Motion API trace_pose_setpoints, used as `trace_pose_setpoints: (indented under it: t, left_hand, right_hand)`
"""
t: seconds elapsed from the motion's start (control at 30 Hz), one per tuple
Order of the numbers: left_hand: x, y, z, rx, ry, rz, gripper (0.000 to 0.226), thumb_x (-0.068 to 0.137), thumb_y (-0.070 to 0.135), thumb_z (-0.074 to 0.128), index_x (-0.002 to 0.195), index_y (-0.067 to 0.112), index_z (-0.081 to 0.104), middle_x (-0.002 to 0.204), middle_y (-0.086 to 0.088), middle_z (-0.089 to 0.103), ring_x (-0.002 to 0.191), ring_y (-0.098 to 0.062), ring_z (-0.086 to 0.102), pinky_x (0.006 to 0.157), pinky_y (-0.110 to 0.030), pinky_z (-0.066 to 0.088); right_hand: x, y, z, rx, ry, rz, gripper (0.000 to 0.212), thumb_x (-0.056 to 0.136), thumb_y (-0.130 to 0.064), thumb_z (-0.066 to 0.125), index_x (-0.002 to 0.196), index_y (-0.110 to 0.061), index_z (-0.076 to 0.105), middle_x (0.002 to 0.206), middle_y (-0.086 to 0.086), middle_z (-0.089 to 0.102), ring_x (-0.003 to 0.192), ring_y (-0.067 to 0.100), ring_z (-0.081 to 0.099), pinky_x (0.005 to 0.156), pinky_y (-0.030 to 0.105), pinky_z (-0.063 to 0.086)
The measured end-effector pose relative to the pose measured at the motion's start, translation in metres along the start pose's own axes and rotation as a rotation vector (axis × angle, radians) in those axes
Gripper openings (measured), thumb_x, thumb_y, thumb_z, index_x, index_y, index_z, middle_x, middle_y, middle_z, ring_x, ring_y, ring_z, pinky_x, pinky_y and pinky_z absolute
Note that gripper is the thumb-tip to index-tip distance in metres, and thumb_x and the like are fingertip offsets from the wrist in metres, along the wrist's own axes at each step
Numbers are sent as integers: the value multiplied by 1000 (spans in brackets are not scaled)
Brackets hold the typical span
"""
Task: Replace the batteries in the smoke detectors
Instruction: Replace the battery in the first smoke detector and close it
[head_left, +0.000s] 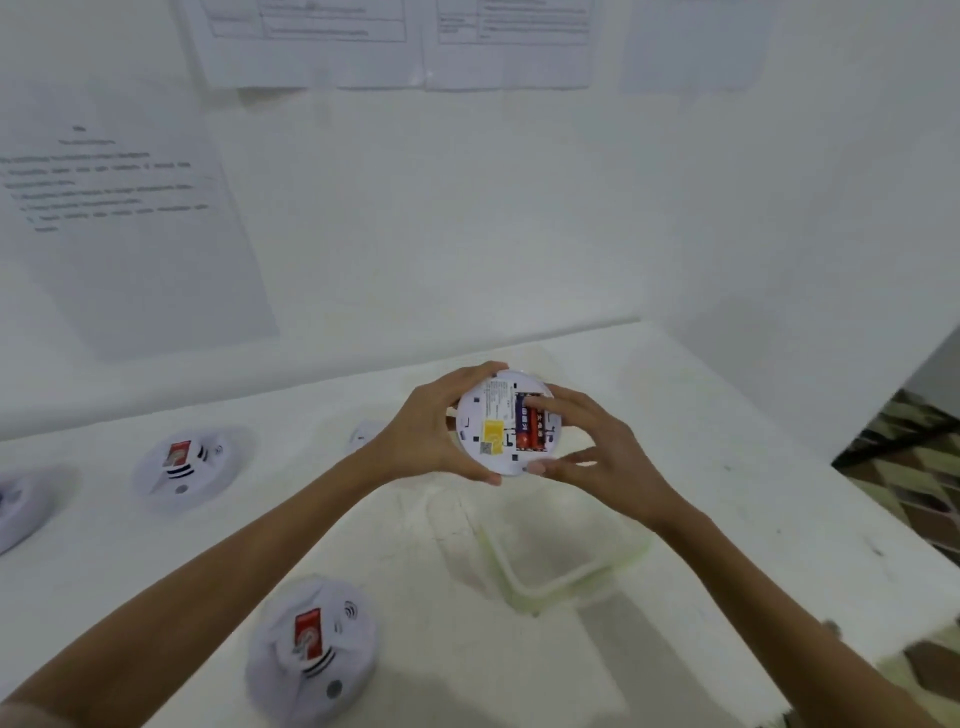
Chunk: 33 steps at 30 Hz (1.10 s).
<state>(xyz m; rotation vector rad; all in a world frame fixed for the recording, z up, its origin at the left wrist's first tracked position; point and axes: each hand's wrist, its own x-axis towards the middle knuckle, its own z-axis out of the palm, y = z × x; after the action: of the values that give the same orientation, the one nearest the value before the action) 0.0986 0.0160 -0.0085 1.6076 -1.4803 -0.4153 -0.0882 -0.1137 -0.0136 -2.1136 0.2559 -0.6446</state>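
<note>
A round white smoke detector (491, 423) is held above the table with its back toward me. A yellow label and an open battery bay show on that back. Red batteries (531, 428) lie side by side in the bay. My left hand (431, 428) grips the detector's left rim, thumb below and fingers over the top. My right hand (597, 441) is at the right rim; its index finger presses on the top of the batteries and its thumb touches the lower edge.
Two more white detectors lie face up on the white table (727, 415): one near the front (311, 649) and one at left (187, 465). A third shows at the far left edge (18, 506). A clear plastic container (561, 561) sits below my hands. A small white piece (362, 434) lies behind my left wrist.
</note>
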Motion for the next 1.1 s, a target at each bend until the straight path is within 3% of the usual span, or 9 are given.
trace_pose_setpoints:
  t: [0.13,0.27,0.33,0.4,0.47,0.57,0.83,0.97,1.1]
  left_hand:
    - [2,0,15,5,-23,21,104,40,12,95,126,36,42,127,22,47,113,11,47,83,-8,46]
    - [4,4,24,33,-18,67,105,36,32,92,128,37,41,126,26,47,114,8,48,89,-16,48]
    - [5,4,27,34,-13,63,102,37,43,87,127,41,40,126,28,47,115,5,48,91,-20,49]
    - [6,3,26,28,-9,47,101,37,42,87,125,44,40,124,33,47,114,7,48,90,-18,49]
    - [6,1,24,32,-14,34,100,37,38,88,124,46,40,122,39,47,113,9,48,87,-12,48]
    - [6,0,20,42,-22,35,99,38,38,88,124,47,40,121,41,47,113,10,48,85,-9,46]
    - [12,3,14,57,-50,53,94,41,40,85,123,44,41,119,44,47,109,13,49,83,-3,43]
    - [17,2,9,57,-52,38,96,39,44,84,126,36,42,119,43,48,108,12,51,83,-5,44]
    - [22,3,6,56,-53,28,94,40,36,88,124,37,45,115,29,56,105,9,54,80,-6,45]
  right_hand:
    - [-5,10,-3,-71,90,-29,29,88,-19,61,116,-24,59,121,-11,53,100,-7,53,76,8,46]
    - [-3,18,-1,-102,158,-10,19,92,-13,55,108,-18,62,108,-22,53,93,-5,54,72,15,52]
    - [0,21,-1,-166,183,-25,17,92,-13,55,107,-18,62,106,-19,55,91,-2,55,73,20,52]
    - [2,23,-2,-198,158,-38,21,87,-15,63,107,-21,61,109,-11,58,91,2,56,74,26,53]
    - [3,20,-5,-169,68,5,35,78,-16,72,108,-27,58,112,-13,55,94,3,56,66,32,56]
    - [6,16,-9,-263,-5,17,44,72,-20,76,112,-25,57,116,-11,55,92,5,57,65,32,56]
    - [19,10,-6,-629,-38,-191,54,69,-31,71,117,-17,49,120,-3,51,94,14,55,57,26,48]
    - [27,12,-2,-672,-30,-218,62,63,-33,65,116,-27,33,116,-1,53,93,17,56,55,20,36]
    - [31,13,-3,-700,-37,-224,62,60,-36,62,114,-31,31,123,3,52,99,21,56,58,25,42]
